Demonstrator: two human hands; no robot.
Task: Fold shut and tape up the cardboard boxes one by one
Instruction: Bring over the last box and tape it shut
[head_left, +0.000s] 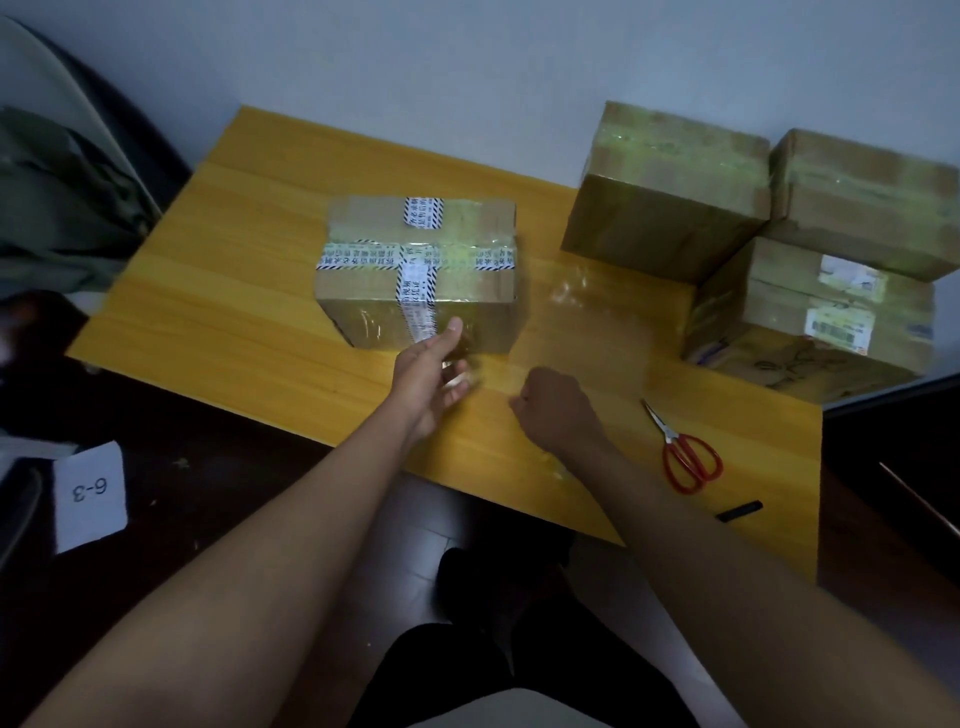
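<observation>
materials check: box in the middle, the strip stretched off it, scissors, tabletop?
Box: brown matte cardboard, with printed white tape crossing its top. Strip: looks like clear glossy plastic tape; the table shows through and it glints. Scissors: pale shiny blades, probably metal; red handles, likely plastic or coated. Tabletop: yellow with grain lines, wood or a wood-look laminate; cannot tell which.

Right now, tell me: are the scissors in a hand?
No: the scissors lie on the table, right of the right hand.

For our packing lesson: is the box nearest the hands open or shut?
Shut. The box has its top flaps folded flat, with printed tape crossing over them.
</observation>
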